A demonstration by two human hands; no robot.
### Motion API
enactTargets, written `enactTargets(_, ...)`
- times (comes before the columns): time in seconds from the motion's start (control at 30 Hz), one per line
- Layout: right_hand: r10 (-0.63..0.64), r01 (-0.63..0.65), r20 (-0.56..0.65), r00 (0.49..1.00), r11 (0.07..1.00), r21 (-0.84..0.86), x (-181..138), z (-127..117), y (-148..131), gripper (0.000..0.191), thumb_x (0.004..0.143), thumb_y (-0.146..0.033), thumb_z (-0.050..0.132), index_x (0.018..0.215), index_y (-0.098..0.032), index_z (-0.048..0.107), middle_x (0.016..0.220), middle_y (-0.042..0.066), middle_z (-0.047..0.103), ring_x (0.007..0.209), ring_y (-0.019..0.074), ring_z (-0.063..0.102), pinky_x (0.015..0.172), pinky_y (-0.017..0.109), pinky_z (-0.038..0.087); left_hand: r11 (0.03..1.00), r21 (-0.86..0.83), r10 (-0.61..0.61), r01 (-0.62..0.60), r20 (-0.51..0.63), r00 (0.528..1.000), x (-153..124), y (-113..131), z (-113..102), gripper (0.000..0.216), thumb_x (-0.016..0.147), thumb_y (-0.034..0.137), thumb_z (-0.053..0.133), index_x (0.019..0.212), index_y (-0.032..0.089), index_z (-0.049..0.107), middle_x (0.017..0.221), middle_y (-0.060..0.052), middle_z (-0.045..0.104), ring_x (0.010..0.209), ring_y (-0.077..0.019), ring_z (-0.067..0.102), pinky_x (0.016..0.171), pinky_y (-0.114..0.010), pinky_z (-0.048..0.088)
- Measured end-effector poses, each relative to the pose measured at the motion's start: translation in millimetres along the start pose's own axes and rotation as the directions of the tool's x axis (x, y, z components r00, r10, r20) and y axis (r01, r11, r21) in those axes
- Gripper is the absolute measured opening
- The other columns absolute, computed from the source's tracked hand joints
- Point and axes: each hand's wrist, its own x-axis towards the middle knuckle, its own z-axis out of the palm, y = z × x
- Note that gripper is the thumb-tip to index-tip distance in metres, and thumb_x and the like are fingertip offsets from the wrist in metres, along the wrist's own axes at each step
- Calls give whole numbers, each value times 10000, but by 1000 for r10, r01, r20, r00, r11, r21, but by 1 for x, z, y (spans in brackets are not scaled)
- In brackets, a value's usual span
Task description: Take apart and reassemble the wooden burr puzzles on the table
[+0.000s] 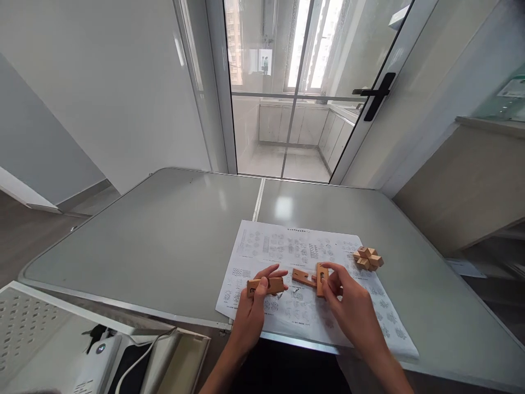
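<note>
Head: fingers (261, 290) closed on wooden pieces (276, 284)

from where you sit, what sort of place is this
Probably a room in a home: a grey table stands at a glazed door, and pale cabinets, perhaps a kitchen's, show through it.

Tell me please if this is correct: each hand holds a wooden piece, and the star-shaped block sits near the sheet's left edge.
Not quite: the head view shows the star-shaped block near the right edge of the sheet, not the left.
</note>
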Motion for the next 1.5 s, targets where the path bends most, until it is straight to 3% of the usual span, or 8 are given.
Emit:
enactTargets(0.37, 3, -8, 31, 1000, 991, 135, 22, -6, 38, 424, 1020, -585, 538, 1149, -213, 693, 907, 35, 642, 831, 208, 663, 853, 404, 626, 995, 96, 20, -22, 27, 999, 3, -3, -1, 505, 1078, 559, 386, 1085, 198, 739, 1081, -79, 781, 890, -260, 717, 945, -429, 519)
enactTargets(0.57, 21, -51, 136, 991, 974, 221, 38, -7, 46, 326, 1033, -482, 543, 1145, -216, 696, 1245, 106, 684, 1049, 257, 711, 925, 429, 601, 972, 228, 64, -62, -2, 998, 7, -11, -6, 565, 1050, 591, 447, 769, 197, 738, 1199, -113, 723, 1043, -301, 674, 925, -421, 510)
enactTargets(0.77, -2, -35, 154, 988, 971, 238, 39, -3, 40, 225, 1044, -387, 549, 1062, -225, 703, 1095, 75, 766, 1006, 246, 733, 893, 375, 569, 988, 153, 19, -26, 43, 999, 4, -12, -3, 513, 1054, 604, 449, 1315, 184, 584, 710, 2, 658, 652, -183, 578, 678, -318, 469)
enactTargets(0.93, -66, 42, 109, 992, 976, 215, 37, 1, 44, 236, 1062, -402, 526, 1045, -243, 699, 1054, 67, 764, 937, 252, 715, 818, 383, 561, 970, 242, 34, -40, 31, 999, 2, -14, 0, 411, 1084, 595, 346, 1100, 219, 513, 595, 64, 543, 554, -154, 505, 638, -279, 431)
enactTargets(1.03, -99, 78, 89, 991, 973, 215, 37, 5, 49, 249, 1068, -420, 505, 1040, -257, 691, 1048, 71, 757, 935, 267, 704, 819, 407, 556, 864, 484, 41, -136, 202, 979, 6, -9, 2, 362, 1107, 500, 341, 961, 229, 531, 609, 50, 555, 544, -149, 511, 597, -266, 386)
enactTargets(1.17, -126, 109, 64, 990, 968, 226, 37, 9, 52, 236, 1075, -400, 483, 1037, -267, 674, 1034, 62, 741, 935, 264, 695, 836, 408, 551, 580, 726, 83, -371, 400, 913, 20, 4, 12, 330, 1087, 428, 457, 852, 230, 576, 679, 28, 641, 565, -155, 581, 566, -259, 326)
enactTargets(1.3, -133, 120, 42, 990, 967, 225, 38, 12, 53, 221, 1076, -361, 473, 1017, -270, 666, 1009, 47, 731, 897, 245, 695, 813, 385, 549, 390, 794, 34, -466, 494, 869, 39, 12, 29, 290, 1106, 437, 425, 1055, 218, 609, 757, 10, 724, 596, -203, 681, 533, -256, 337)
enactTargets(1.5, -112, 106, 13, 994, 970, 220, 38, 14, 52, 215, 1073, -349, 470, 1022, -270, 664, 998, 43, 738, 876, 243, 702, 789, 377, 550, 143, 742, 40, -655, 657, 753, 58, 13, 43, 401, 1068, 531, 504, 897, 211, 675, 780, -13, 769, 673, -221, 745, 555, -258, 392)
